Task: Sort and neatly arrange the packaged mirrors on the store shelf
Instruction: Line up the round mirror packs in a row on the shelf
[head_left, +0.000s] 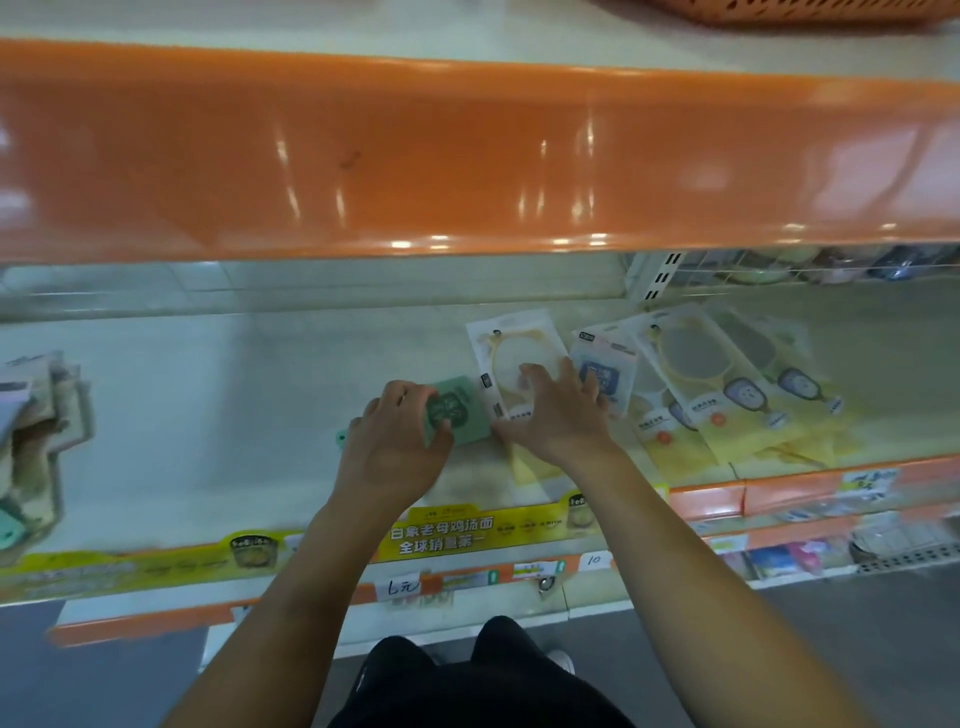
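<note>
My left hand (397, 441) is closed on a small green packaged mirror (460, 415) lying on the white shelf (208, 405). My right hand (558, 410) lies flat, fingers spread, on a yellow round packaged mirror (511, 343) just right of the green one. A blue-and-white packaged mirror (608, 371) sits beside my right fingertips. Further right, several yellow packaged hand mirrors (727, 395) overlap in a fanned pile.
The orange edge of the upper shelf (467, 161) overhangs the work area. A stack of packages (36, 415) stands at the far left of the shelf. Price tags and a yellow banner (441, 535) run along the front rail. Lower shelves with goods show at the right.
</note>
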